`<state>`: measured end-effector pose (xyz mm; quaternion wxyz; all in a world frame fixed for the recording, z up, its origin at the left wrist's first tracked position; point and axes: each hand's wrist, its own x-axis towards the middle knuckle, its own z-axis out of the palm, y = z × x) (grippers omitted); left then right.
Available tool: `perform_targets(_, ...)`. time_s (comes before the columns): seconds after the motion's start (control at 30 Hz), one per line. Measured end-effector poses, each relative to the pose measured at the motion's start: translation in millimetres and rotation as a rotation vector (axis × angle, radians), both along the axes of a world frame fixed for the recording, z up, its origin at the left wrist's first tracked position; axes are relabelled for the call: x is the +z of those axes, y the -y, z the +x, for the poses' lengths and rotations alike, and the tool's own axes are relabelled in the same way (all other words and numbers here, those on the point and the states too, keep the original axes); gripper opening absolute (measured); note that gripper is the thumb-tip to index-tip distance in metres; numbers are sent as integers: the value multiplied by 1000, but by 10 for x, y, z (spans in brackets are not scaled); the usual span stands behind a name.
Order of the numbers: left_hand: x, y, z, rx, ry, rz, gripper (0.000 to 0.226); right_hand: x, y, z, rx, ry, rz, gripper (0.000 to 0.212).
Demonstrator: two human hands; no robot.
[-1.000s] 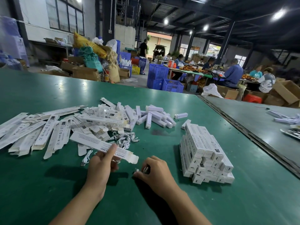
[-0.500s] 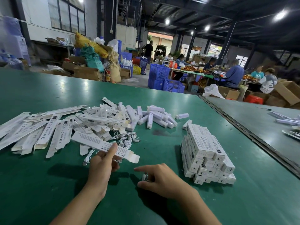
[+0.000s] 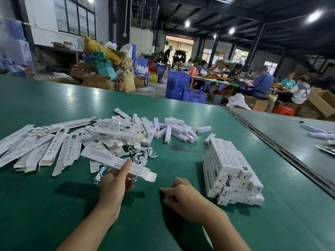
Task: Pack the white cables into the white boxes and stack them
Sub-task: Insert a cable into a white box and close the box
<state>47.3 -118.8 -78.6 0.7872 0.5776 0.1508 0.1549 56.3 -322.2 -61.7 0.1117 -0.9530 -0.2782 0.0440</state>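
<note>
Big green table point(image 3: 54, 205) is taking up most of the shot, with a second table point(image 3: 290, 142) sitting just beside it on the right. Past the far edge, blue crates point(image 3: 194, 96) are sitting on the floor, and cardboard boxes point(image 3: 97, 81) are lying around on the left with a yellow sack point(image 3: 107, 51) and a green sack point(image 3: 105, 67) piling up behind them. Way back, a person in a blue shirt point(image 3: 262, 84) is sitting facing away, and a red stool point(image 3: 283, 110) is standing near an open carton point(image 3: 322, 102).

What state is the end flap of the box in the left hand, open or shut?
Open: on the long white box gripped by the left hand, the end flap sticks out unfolded. Its contents cannot be told.
</note>
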Motion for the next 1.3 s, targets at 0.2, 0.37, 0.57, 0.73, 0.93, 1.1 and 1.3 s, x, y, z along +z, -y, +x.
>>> perform_targets(0.2,7,5,-1,2,-4,-1,39,29,6,-27,48,-38,-105,50)
perform_targets(0.37,3,6,2,-1,-7,-9,38,18,17,26,30,59,44,38)
perform_targets(0.57,-4,-1,10,-9,-10,-10,36,-1,-6,17,-151,62,304,43)
perform_targets(0.73,-25,11,16,6,-10,53,34,67,-92,-60,-207,90,637,14)
perform_targets(0.93,-42,63,-36,-84,59,303,27,62,-173,-115,-217,103,800,9)
perform_targets(1.1,-42,75,-40,-127,48,346,19,41,-183,-112,-314,43,874,19)
perform_targets(1.3,-15,65,-29,-77,20,287,22,51,-200,-114,-264,30,1015,14)
